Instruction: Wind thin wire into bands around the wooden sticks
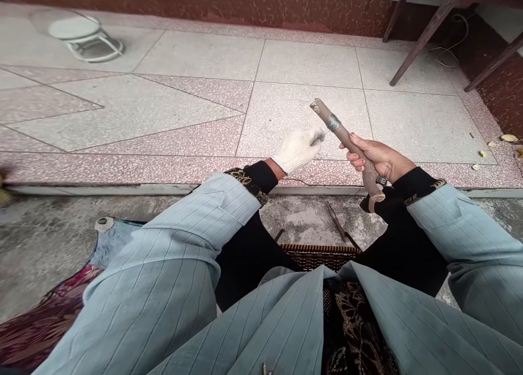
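Observation:
A brown wooden stick (345, 138) slants in front of me, its upper end pointing away to the left and a short forked stub at its lower end. Silvery wire (333, 122) is wound in a tight coil near the upper end. My bare right hand (379, 156) is wrapped round the stick's lower half. In a white knitted glove, my left hand (299, 147) is closed just left of the coil. A thin strand seems to run from the coil to its fingers, which are partly hidden.
Between my knees is a woven wicker seat edge (322, 256), with a thin rusty tool (335, 221) on the concrete. A raised tiled step (302, 102) lies ahead. A white stool (85, 34) stands far left, wooden legs (425, 42) at right, patterned cloth (53, 315) lower left.

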